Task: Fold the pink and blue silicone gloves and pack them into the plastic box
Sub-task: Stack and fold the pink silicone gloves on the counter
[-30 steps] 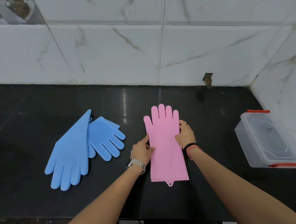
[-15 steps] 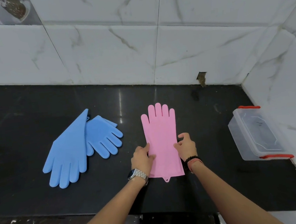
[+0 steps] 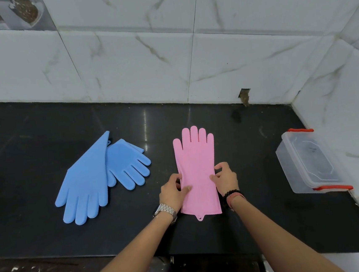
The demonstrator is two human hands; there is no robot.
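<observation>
Big white wall tiles (image 3: 145, 69) with grey streaks at the back and along the right side. Below them, a wide shiny black counter (image 3: 40, 226). On its left part, two blue gloves (image 3: 84, 184): the big one flat, fingers pointing down toward the near edge, and a smaller-looking one (image 3: 126, 165) tucked partly under its right edge, fingers spread out to the right. In the middle, flat on the counter, the pink glove (image 3: 196, 169), fingers pointing away toward the wall, cuff near the front edge, with a tiny tab sticking out at the bottom. Far right, close to the side wall and well apart from the gloves, the clear plastic box (image 3: 308, 163), lid on, with red clips at both ends. On the left edge of the pink glove, the left hand (image 3: 173, 192), thumb on top and fingers curled at the edge, pinching it. On the right edge, the right hand (image 3: 225, 178), fingers bent, pinching that side too. Silver watch (image 3: 165, 210) on the left wrist. Dark bead band (image 3: 232, 193) and a red string on the right wrist.
</observation>
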